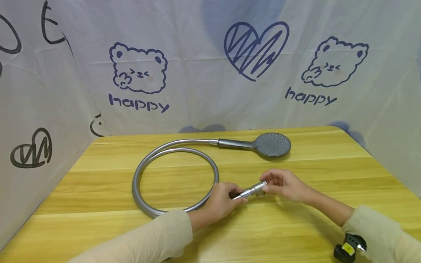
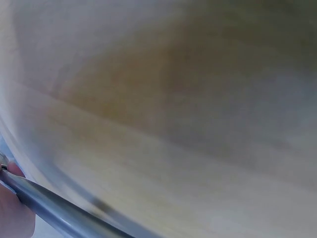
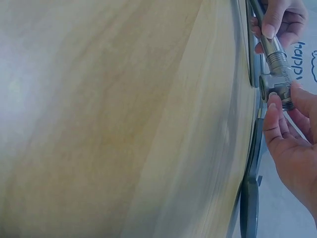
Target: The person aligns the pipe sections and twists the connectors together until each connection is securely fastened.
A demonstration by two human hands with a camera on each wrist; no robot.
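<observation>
My left hand (image 1: 219,201) grips the end of a grey shower hose (image 1: 135,182), thumb along its metal connector. A chrome tee fitting (image 3: 278,82) with a side outlet and ribbed, thread-like ends meets that hose end in line. The right hand (image 1: 286,185) pinches the fitting's far end between thumb and fingertips. Both hands are just above the table, in front of the hose loop. In the left wrist view, only part of the left hand (image 2: 15,215) and a stretch of hose show at the lower left.
A grey handheld shower head (image 1: 273,145), joined to the hose's other end, lies face up behind the hands. The hose loops on the wooden table (image 1: 98,190) at left. Fabric walls (image 1: 197,73) with drawings stand behind and beside. A dark strap (image 1: 350,248) hangs by the right sleeve.
</observation>
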